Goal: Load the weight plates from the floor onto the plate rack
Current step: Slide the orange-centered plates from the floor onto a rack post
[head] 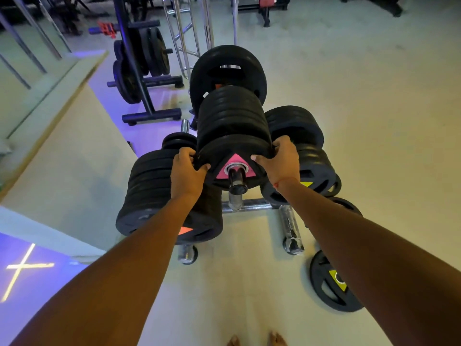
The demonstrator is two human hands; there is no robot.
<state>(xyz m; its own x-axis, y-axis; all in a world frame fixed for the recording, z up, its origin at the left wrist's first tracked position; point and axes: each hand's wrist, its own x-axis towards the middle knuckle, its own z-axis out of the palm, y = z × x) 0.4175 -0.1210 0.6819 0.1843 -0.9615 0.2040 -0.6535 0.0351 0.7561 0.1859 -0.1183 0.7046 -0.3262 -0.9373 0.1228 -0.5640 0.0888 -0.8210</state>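
A black weight plate with a pink triangle label (233,157) sits on the top peg (237,179) of the chrome plate rack (249,204), at the front of a stack of several black plates. My left hand (187,174) grips its left rim and my right hand (279,162) grips its right rim. More stacks of black plates fill the lower left peg (154,196) and the right pegs (311,166). One black plate with a yellow label (331,285) lies on the floor at the right, partly hidden by my right forearm.
A dark plate tree (139,71) with black plates stands further back on the left, beside a chrome frame (187,33). A raised pale ledge (62,158) runs along the left. My bare feet (257,340) show at the bottom edge. Pale floor spreads to the right.
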